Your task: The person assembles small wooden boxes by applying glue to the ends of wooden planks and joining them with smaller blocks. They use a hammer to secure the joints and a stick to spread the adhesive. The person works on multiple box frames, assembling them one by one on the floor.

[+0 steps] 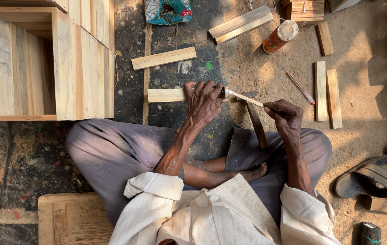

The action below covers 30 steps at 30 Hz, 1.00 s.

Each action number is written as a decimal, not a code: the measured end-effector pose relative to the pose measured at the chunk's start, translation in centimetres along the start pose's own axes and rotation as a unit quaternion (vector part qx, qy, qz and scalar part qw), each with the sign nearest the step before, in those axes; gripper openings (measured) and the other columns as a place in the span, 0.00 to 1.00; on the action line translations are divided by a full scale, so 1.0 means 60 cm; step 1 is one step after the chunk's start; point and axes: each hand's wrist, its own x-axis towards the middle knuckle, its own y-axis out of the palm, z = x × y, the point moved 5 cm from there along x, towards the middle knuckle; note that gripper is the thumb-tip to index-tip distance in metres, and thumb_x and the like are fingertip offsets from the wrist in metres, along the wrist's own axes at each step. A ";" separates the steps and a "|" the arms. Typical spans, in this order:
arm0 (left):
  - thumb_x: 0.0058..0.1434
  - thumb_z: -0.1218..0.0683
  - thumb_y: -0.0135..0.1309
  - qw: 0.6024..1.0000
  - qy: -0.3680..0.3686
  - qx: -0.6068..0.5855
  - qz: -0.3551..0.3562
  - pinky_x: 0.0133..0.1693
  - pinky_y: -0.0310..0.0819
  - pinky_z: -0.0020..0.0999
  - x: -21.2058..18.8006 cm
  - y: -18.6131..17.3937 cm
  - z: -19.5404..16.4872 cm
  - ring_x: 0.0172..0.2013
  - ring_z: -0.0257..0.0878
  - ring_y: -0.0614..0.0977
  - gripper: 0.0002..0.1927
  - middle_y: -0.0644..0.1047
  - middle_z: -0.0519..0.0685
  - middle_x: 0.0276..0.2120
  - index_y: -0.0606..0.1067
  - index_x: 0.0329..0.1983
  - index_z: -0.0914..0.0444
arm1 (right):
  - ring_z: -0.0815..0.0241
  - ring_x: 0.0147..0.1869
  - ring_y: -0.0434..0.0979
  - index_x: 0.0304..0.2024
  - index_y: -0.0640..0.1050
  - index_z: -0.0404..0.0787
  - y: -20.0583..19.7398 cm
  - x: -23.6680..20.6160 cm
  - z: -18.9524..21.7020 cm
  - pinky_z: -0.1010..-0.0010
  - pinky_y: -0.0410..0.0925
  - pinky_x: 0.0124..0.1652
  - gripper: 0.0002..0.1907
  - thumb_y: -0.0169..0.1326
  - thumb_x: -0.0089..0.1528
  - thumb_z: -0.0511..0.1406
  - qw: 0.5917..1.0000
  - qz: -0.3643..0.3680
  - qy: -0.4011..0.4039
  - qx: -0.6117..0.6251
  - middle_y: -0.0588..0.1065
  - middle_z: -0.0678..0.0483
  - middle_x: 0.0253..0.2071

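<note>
Pale wood lies everywhere on the dusty floor point(375, 104), and the work in hand looks like marking or scoring a slat point(166, 95) that lies flat in front of the seated person's crossed legs. The left hand point(205, 102) is closed down over the slat's right end, fingers curled over it and pinning it to the floor. The right hand point(286, 119) is shut around the near end of a thin stick-like tool point(248, 98), whose far tip meets the slat just beside the left hand; whether it is a blade, a ruler or a marker is too small to tell. A dark flat bar point(258, 127) lies on the floor between the 2 hands. To the left stands an open box point(82, 77) of the same wood; a jar point(280, 36), a pencil point(300, 87) and 2 more slats point(327, 93) lie apart to the right. Judging by the grip, the next stroke calls for a steady hold-down and a straight pull along the end.
</note>
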 end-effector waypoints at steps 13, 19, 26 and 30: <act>0.57 0.51 0.65 1.000 0.006 0.006 -0.005 0.53 0.53 0.53 0.000 0.004 0.002 0.42 0.41 0.75 0.20 0.78 0.47 0.38 0.81 0.52 0.61 | 0.68 0.39 0.78 0.43 0.85 0.38 0.005 0.006 -0.008 0.77 0.70 0.37 0.09 0.65 0.60 0.26 0.999 0.025 0.014 -0.015 0.80 0.54 0.35; 0.57 0.49 0.65 1.000 0.005 0.020 -0.001 0.53 0.53 0.53 -0.002 0.008 0.003 0.42 0.41 0.75 0.20 0.78 0.47 0.38 0.81 0.51 0.60 | 0.69 0.36 0.76 0.43 0.86 0.38 0.018 0.017 0.001 0.76 0.68 0.35 0.09 0.66 0.61 0.26 0.998 -0.012 0.002 -0.067 0.79 0.54 0.34; 0.57 0.46 0.66 1.000 0.009 0.021 -0.004 0.53 0.53 0.53 -0.004 0.009 0.004 0.42 0.41 0.74 0.23 0.78 0.47 0.38 0.80 0.52 0.61 | 0.68 0.37 0.77 0.44 0.86 0.38 0.019 0.024 0.011 0.76 0.69 0.34 0.08 0.66 0.62 0.27 0.997 -0.029 -0.014 -0.076 0.80 0.54 0.34; 0.58 0.50 0.65 0.999 0.007 0.047 0.008 0.54 0.53 0.51 -0.003 0.009 0.003 0.42 0.38 0.75 0.21 0.78 0.45 0.39 0.81 0.54 0.59 | 0.68 0.37 0.78 0.44 0.86 0.39 0.018 0.017 0.002 0.76 0.69 0.34 0.08 0.66 0.62 0.27 0.997 -0.005 0.009 -0.078 0.81 0.53 0.35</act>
